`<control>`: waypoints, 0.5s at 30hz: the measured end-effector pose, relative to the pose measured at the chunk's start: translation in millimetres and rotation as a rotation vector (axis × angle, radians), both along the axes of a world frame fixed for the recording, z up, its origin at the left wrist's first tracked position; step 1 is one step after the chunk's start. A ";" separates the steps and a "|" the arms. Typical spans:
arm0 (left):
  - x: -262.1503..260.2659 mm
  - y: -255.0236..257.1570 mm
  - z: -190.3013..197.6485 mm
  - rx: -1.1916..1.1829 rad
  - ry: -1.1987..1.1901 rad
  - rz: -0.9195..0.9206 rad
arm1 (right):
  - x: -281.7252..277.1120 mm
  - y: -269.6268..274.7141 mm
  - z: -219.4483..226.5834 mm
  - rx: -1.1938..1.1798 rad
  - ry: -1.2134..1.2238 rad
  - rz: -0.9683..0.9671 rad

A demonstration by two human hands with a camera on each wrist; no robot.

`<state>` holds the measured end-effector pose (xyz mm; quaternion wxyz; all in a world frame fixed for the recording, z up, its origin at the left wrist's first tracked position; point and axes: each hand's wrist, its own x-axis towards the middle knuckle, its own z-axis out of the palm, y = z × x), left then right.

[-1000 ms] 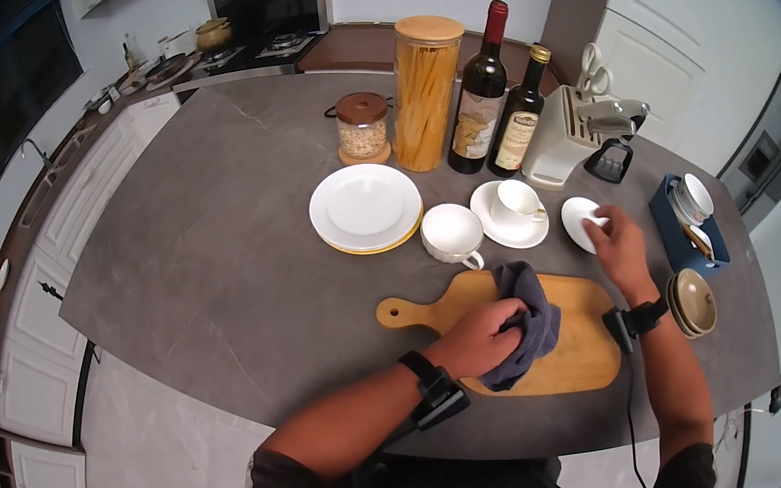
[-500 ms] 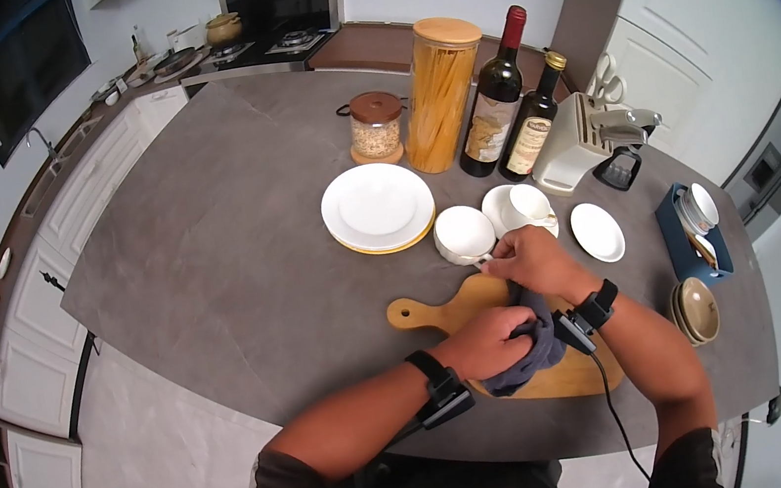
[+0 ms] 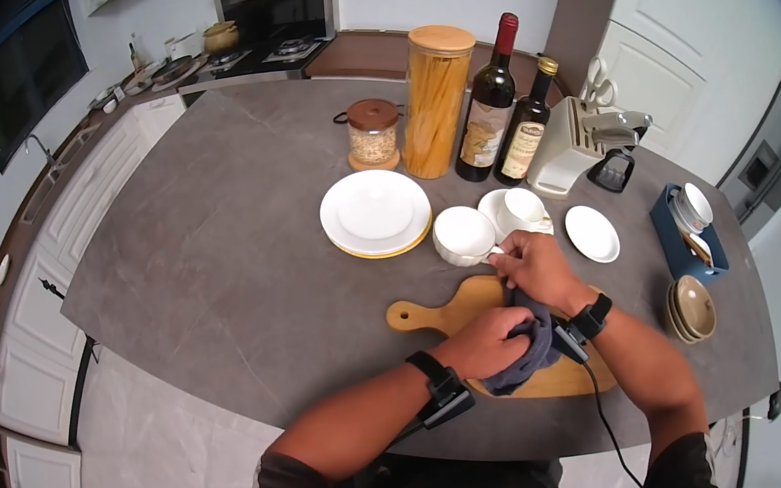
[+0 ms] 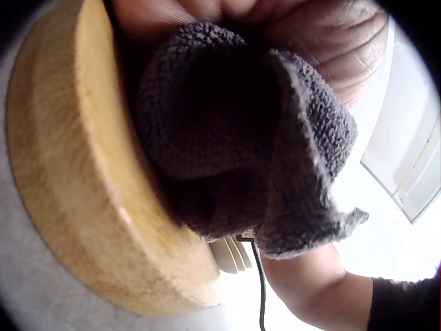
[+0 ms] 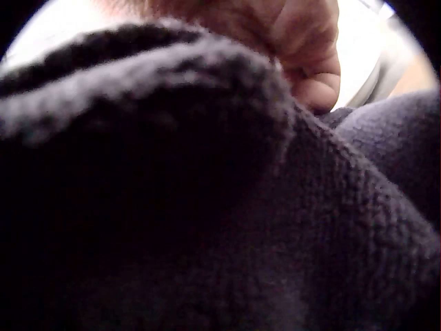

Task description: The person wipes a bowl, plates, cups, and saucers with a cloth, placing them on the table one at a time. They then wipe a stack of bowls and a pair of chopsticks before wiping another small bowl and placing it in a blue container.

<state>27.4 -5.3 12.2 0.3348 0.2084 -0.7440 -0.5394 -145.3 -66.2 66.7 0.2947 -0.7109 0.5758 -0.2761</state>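
My left hand (image 3: 482,343) grips a bunched dark grey cloth (image 3: 530,364) over the wooden cutting board (image 3: 412,315). In the left wrist view the cloth (image 4: 296,172) fills the palm, right beside the board's thick edge (image 4: 62,186). My right hand (image 3: 542,271) pinches the handle of a white cup (image 3: 462,232), which stands upright behind the board. A second white cup (image 3: 523,209) sits on a saucer (image 3: 491,202), partly covered by the hand. Folds of cloth (image 5: 310,227) block most of the right wrist view, with part of the right hand (image 5: 303,48) above them.
Stacked white plates (image 3: 374,208) lie left of the cups, a small white plate (image 3: 593,233) to the right. Behind stand a pasta jar (image 3: 436,103), two bottles (image 3: 489,125) and a knife block (image 3: 562,150). Brown bowls (image 3: 694,306) and a blue bin (image 3: 674,239) line the right side.
My right hand has left the small white plate, moved left to the cup and taken its handle. The left hand keeps its hold on the cloth.
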 end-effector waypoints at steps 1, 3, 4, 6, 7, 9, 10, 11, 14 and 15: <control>0.2 0.8 1.0 -0.001 0.000 -0.004 | -1.9 2.1 2.0 -0.022 -0.040 -0.023; 0.4 2.5 1.8 0.058 0.035 -0.015 | -11.2 7.3 13.7 -0.055 -0.077 -0.044; 0.7 3.1 2.1 0.059 0.034 -0.021 | -18.6 10.2 20.5 -0.087 -0.113 -0.064; -0.5 3.3 2.4 0.059 0.030 -0.001 | -40.7 14.2 33.3 -0.124 -0.122 -0.100; -1.8 2.9 0.2 0.058 0.031 -0.011 | -53.1 16.1 39.9 -0.162 -0.130 -0.127; -4.0 2.5 -6.4 0.048 0.044 0.012 | -76.2 21.5 53.9 -0.181 -0.128 -0.186; -3.9 2.5 -5.6 0.048 0.045 0.004 | -88.5 23.3 58.5 -0.200 -0.129 -0.235; -3.3 2.2 -3.7 0.043 0.024 0.005 | -101.6 23.8 60.0 -0.200 -0.127 -0.242; -3.3 2.4 -5.3 0.041 0.010 -0.001 | -137.7 23.3 60.5 -0.246 0.008 -0.403; -3.9 1.8 -5.9 0.044 0.018 -0.003 | -148.3 22.9 57.8 -0.250 0.007 -0.408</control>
